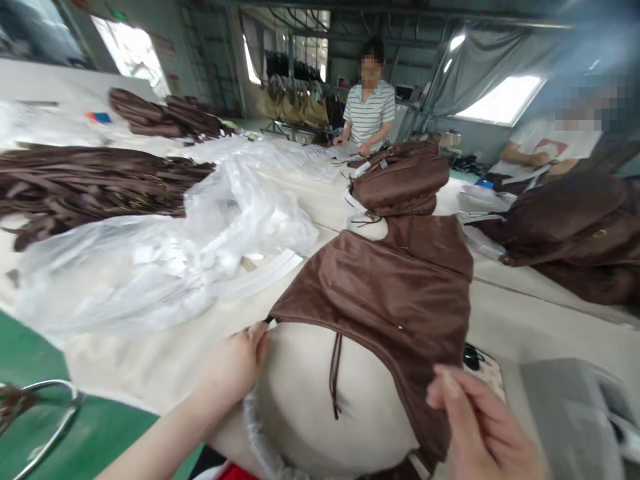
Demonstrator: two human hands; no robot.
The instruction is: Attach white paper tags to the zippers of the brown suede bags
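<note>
A brown leather-like handbag [390,293] lies flat on the pale table with its curved opening toward me. My left hand [240,363] is closed on the bag's left corner, where the strap wrapped in white packing [257,427] begins. That strap loops down toward my body. Thin brown cords [336,380] hang from the middle of the opening's edge. Over the bag's lower right side hovers my right hand [483,420], thumb and forefinger pressed together. Whatever those fingertips may hold is too small to make out.
Clear plastic bags [150,273] and a pile of brown straps [95,180] cover the left side. More brown bags are stacked ahead [400,180] and at right [575,227]. A phone [487,370] lies partly under the handbag. Two people work across the table.
</note>
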